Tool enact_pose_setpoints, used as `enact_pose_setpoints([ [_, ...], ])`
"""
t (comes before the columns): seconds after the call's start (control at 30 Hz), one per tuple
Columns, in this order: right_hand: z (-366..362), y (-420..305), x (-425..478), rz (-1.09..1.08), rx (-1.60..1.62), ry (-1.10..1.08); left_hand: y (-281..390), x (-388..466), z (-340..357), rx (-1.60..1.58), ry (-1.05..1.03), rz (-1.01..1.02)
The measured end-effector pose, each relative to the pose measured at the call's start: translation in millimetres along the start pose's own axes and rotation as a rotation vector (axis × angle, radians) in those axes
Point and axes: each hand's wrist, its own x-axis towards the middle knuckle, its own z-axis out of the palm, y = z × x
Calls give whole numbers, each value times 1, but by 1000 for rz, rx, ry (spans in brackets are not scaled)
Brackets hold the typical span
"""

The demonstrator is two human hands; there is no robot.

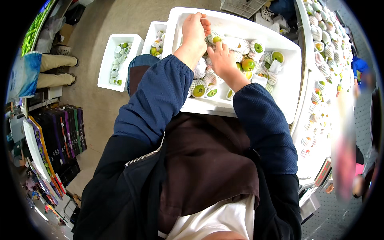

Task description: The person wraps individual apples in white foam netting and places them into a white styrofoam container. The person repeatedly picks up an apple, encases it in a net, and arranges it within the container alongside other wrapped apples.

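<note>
A large white foam box (295, 90) lies before me, holding many round green-to-orange fruits, most in white foam net sleeves. My left hand (193, 34) hovers over its far left part with fingers curled; whether anything is inside them is hidden. My right hand (222, 60) is lower and to the right, its fingers apart, the tips at a netted fruit (216, 38). A bare green-orange fruit (248, 64) lies just right of that hand. Another netted green fruit (199, 89) sits near the box's front wall.
Two smaller foam boxes of fruit, an outer one (103, 66) and an inner one (149, 37), stand on the left. A display of netted fruit (324, 60) runs along the right. Stacked dark cartons (57, 132) and a person's legs (57, 70) are at left. A white crate (243, 7) stands beyond.
</note>
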Motion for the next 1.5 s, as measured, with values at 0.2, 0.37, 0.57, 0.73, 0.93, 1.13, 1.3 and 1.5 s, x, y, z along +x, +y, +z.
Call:
enact_pose_setpoints([
  [0.2, -22, 32, -5, 152, 587, 154, -27, 8, -4, 170, 38, 46],
  [0.37, -65, 41, -17, 334, 575, 657, -20, -19, 16, 496, -279, -266],
  [0.57, -40, 42, -24, 178, 862, 595, -47, -18, 8, 484, -388, -335],
  [0.73, -39, 52, -26, 258, 1469, 497, -46, -20, 11, 471, -359, -239],
  [0.93, -42, 52, -27, 278, 1345, 455, -53, -14, 3, 501, -325, -97],
  [1.13, -57, 49, -30, 368, 1009, 470, -43, -24, 13, 497, -393, -59],
  [1.3, -56, 46, -30, 272, 852, 476, -44, -18, 10, 511, -451, -17],
  [1.5, -54, 45, -31, 320, 1130, 491, -36, -16, 9, 421, -399, -132],
])
